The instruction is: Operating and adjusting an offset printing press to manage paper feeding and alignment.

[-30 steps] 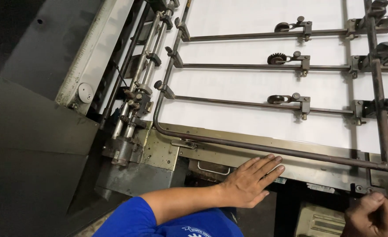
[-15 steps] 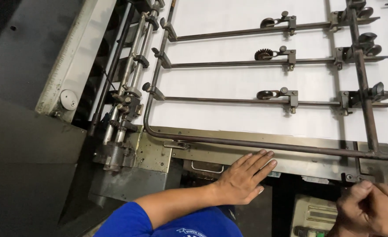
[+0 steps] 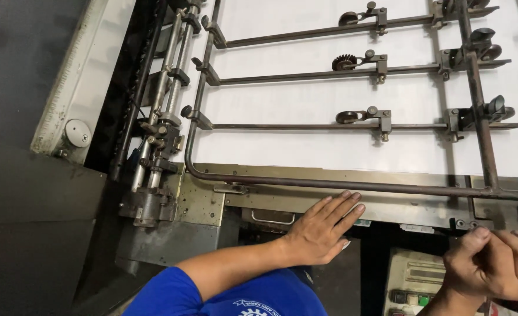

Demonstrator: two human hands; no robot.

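Note:
My left hand (image 3: 323, 227) lies flat, fingers together and stretched out, on the front metal plate (image 3: 282, 193) of a sheet-fed machine, just below a long curved steel bar (image 3: 329, 184). My right hand (image 3: 496, 263) is at the lower right with its fingers curled against the machine's front edge, near a small bolt (image 3: 459, 223); whether it grips anything is hidden. Above both hands a large white paper sheet (image 3: 305, 105) lies on the feed board under thin rods carrying small rollers (image 3: 346, 117).
A control panel with coloured buttons (image 3: 414, 287) sits below, between my hands. Shafts, clamps and a chain guard (image 3: 153, 134) run along the left side. A grey machine cover (image 3: 30, 193) fills the far left. A vertical bar (image 3: 475, 88) crosses the rods at the right.
The view has shifted so the machine sits lower and more to the right in frame. My left hand stays flat on the plate; my right hand has risen to the front edge.

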